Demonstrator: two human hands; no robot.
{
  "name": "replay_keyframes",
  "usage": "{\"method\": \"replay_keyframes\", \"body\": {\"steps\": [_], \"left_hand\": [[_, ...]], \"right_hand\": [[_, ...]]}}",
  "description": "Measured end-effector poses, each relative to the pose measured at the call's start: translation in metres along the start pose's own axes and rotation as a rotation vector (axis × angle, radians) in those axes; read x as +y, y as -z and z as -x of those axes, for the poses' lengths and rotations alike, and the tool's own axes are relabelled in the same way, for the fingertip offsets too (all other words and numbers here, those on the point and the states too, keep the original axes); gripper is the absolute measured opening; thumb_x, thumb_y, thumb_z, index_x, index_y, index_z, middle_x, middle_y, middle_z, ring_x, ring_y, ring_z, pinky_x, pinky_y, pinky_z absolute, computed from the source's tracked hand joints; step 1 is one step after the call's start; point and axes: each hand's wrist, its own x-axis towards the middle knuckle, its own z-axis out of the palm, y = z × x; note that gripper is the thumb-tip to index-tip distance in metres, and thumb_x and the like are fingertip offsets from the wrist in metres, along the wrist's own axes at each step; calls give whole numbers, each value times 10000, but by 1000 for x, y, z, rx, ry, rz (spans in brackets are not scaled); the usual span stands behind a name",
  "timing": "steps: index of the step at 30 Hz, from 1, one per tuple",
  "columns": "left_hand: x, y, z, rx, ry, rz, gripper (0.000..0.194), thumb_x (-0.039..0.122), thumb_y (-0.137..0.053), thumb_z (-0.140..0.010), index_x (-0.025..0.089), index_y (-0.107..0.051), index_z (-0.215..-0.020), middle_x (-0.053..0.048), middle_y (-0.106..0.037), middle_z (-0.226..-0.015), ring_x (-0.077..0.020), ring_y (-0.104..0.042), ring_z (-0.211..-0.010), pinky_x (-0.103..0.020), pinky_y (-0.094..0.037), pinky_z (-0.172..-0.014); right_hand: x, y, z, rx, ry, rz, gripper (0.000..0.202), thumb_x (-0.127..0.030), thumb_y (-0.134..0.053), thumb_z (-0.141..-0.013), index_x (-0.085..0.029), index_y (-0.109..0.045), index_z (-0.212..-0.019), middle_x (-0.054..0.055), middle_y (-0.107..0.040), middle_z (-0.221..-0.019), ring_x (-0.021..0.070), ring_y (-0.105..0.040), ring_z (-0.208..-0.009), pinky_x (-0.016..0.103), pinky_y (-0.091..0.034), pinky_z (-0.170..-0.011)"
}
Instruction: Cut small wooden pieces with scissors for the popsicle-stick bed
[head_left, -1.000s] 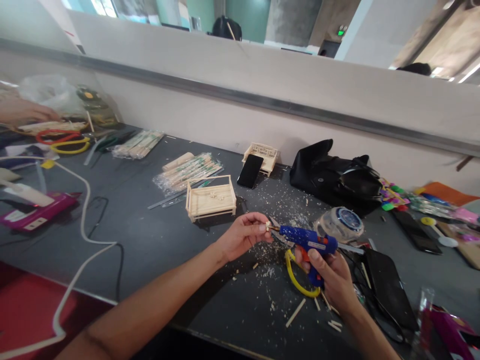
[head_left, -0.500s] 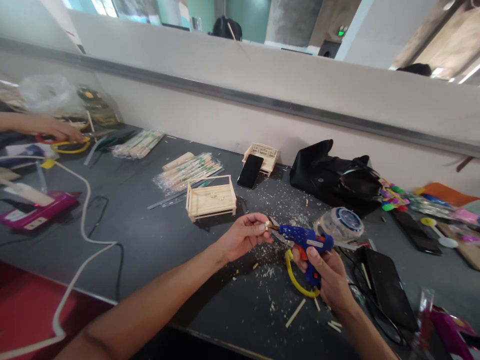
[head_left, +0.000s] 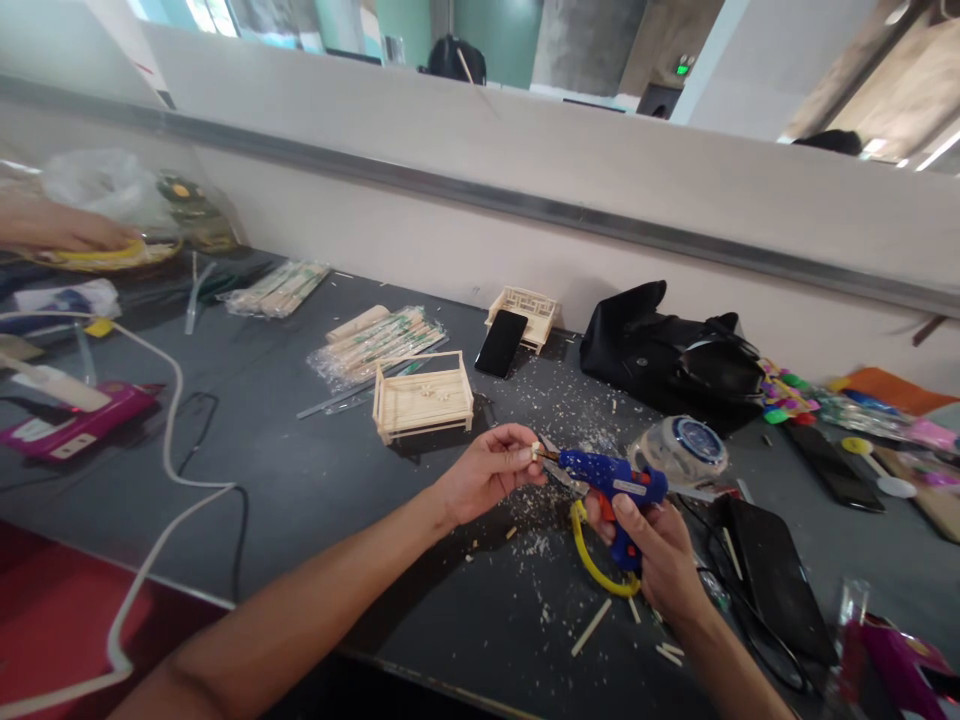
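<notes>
The small pale piece (head_left: 535, 452) sat pinched in the left hand's (head_left: 487, 475) fingers, against or just beside the nozzle (head_left: 550, 455) of the glue gun (head_left: 611, 473) gripped by the right hand's (head_left: 660, 550) fingers; a slip there could have burned a fingertip (the tip looked hot-glue close) or smeared glue. Farther out, compared with half a second earlier, a co-worker's hand (head_left: 75, 228) had shifted leftward, and the red and yellow handles had left their spot on the bench (head_left: 300, 480).
</notes>
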Motion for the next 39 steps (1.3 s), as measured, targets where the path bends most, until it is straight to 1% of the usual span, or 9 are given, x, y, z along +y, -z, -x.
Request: {"method": "replay_keyframes", "body": {"steps": [3, 8, 12, 16, 25, 31, 39], "left_hand": [[0, 0, 0, 0, -17, -5, 233, 176, -881, -636, 147, -697, -778, 0, -690, -745, -93, -643, -634, -222, -563, -653], [-1, 2, 0, -16, -32, -15, 249, 164, -859, -657, 171, -729, -869, -5, -707, -793, -110, -650, -673, -266, -570, -714], [-1, 1, 0, -8, -41, -29, 216, 191, -867, -651, 156, -738, -821, -11, -705, -775, -107, -642, -666, -267, -574, -724], [-1, 1, 0, -5, -40, -17, 229, 203, -878, -640, 158, -743, -820, -9, -702, -742, -108, -647, -657, -260, -580, -713], [-2, 0, 0, -20, -41, -7, 240, 199, -880, -638, 150, -745, -829, -12, -697, -730, -105, -649, -648, -254, -583, -709], [-2, 2, 0, -18, -34, -18, 213, 196, -865, -655, 163, -745, -827, -11, -688, -719, -104, -636, -639, -270, -577, -721], [2, -3, 0, 5, -43, -6, 264, 204, -900, -600, 144, -742, -802, 0, -676, -678, -95, -625, -615, -246, -577, -684]], "right_hand": [[0, 0, 0, 27, -8, -9, 415, -578, -630, -837, -173, -672, -756, 17, -528, -605, 127, -432, -540, 254, -357, -489], [1, 0, 0, 38, -21, -27, 424, -584, -639, -824, -173, -660, -723, 10, -518, -576, 120, -420, -521, 249, -345, -479], [-1, -2, 0, 39, -35, -39, 423, -581, -638, -826, -172, -651, -716, 19, -542, -601, 117, -423, -532, 251, -344, -493], [-4, -4, 0, 40, -44, -30, 443, -598, -642, -814, -169, -645, -703, 11, -515, -577, 116, -419, -528, 246, -326, -483], [-2, -5, 0, 42, -70, -47, 439, -599, -631, -823, -171, -648, -725, 9, -507, -581, 116, -415, -529, 240, -318, -475], [-4, -7, 0, 52, -66, -34, 447, -609, -640, -809, -174, -641, -705, 7, -503, -571, 115, -407, -523, 237, -324, -465], [-7, -5, -1, 59, -35, -70, 393, -560, -674, -804, -177, -647, -722, 26, -562, -628, 118, -418, -538, 253, -360, -502]]}}
